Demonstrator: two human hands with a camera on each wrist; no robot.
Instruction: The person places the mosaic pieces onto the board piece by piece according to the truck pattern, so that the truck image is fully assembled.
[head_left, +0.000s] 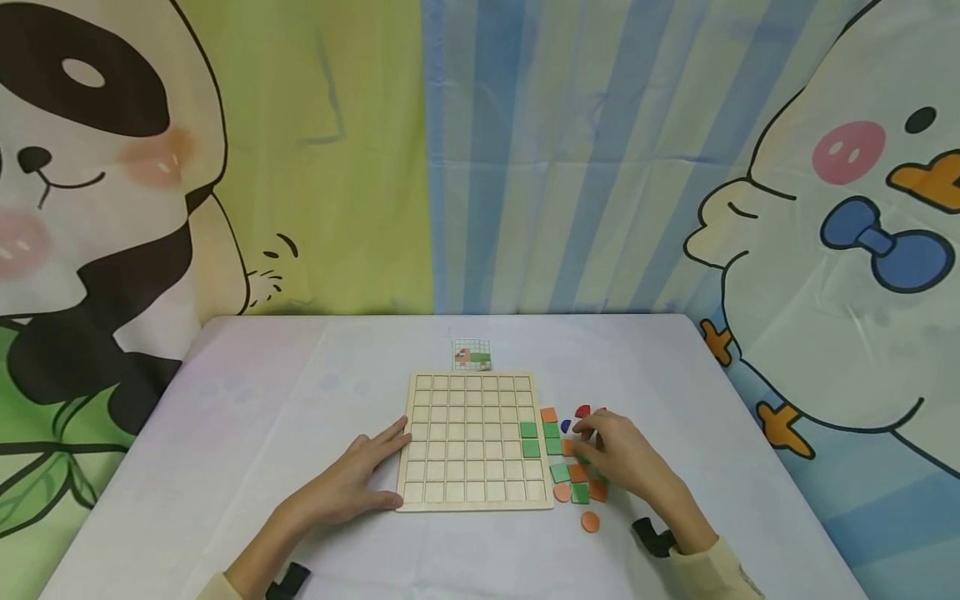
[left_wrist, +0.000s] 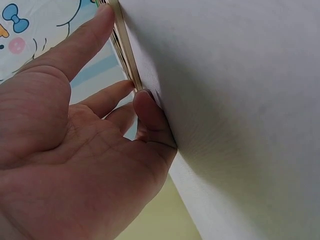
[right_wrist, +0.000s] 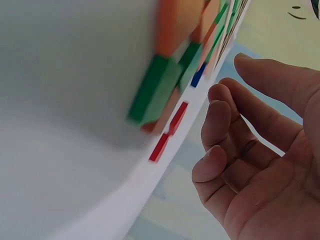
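A pale wooden grid board lies on the table, with two green square tiles in cells at its right side. My left hand rests against the board's left edge, fingers extended and thumb near the lower corner. Over the loose pieces right of the board is my right hand. In the right wrist view its fingers are bent, the thumb stands apart from them, and nothing is between. Beside that hand are an orange square, a dark blue piece and red pieces. Some pieces are hidden under the hand.
A small picture card with a grid pattern lies behind the board. An orange disc sits apart, nearer the front. White cloth covers the table, and printed curtains hang behind it.
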